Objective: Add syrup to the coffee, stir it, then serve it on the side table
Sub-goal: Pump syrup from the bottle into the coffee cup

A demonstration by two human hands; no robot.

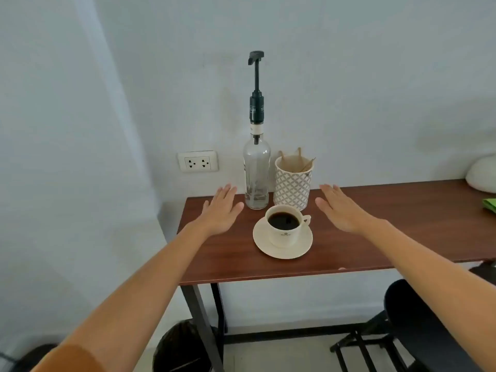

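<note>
Black coffee fills the white cup [284, 229], which sits on a white saucer [282, 249] on the brown wooden table [375, 237], between our two hands and a little nearer to us than either. The cup's handle points toward our right hand [339, 210].

Our left hand [221, 210] hovers over the table's left end with fingers straight and slightly spread, palm down, holding nothing. Our right hand does the same on the other side of the cup, fingers straight and close together, also holding nothing. We cannot tell whether either palm touches the wood.

Just beyond our left hand's fingertips, to their right, stands the syrup bottle [256, 178], clear glass with only a little liquid at the bottom and a tall dark pump [256, 84] rising from its neck. Beside the bottle, just left of our right hand's fingertips, stands a patterned white cup of wooden stir sticks [293, 181], touching or nearly touching the bottle.

Beyond our left hand, a double wall socket [198, 161] sits on the pale wall. Far out past our right hand, at the table's end, lie a white rounded thing [481, 174] and a green edge [489, 204]. Below the table we see its dark legs [200, 312], a dark bin [182, 347] and a dark stool [418, 312].
</note>
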